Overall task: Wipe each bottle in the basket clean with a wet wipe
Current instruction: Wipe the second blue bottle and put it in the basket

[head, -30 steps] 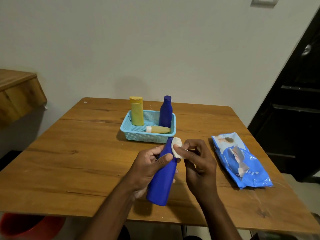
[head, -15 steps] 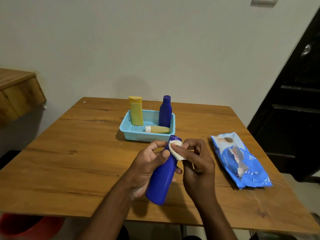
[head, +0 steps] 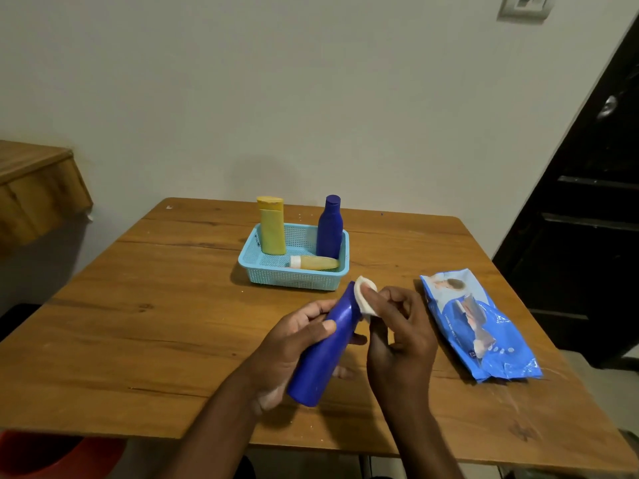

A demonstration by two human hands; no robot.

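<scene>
Two hands, left (head: 294,344) gripping blue bottle (head: 325,354), wipe (head: 363,299) hiding cap

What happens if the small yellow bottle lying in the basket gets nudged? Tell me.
The small yellow bottle lies on its side and looks round, so it would probably roll. The basket wall and the upright blue bottle beside it should stop it quickly. It looks light.

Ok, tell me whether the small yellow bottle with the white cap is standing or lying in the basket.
Lying. The small yellow bottle rests on its side along the front of the basket, white cap pointing left.
</scene>
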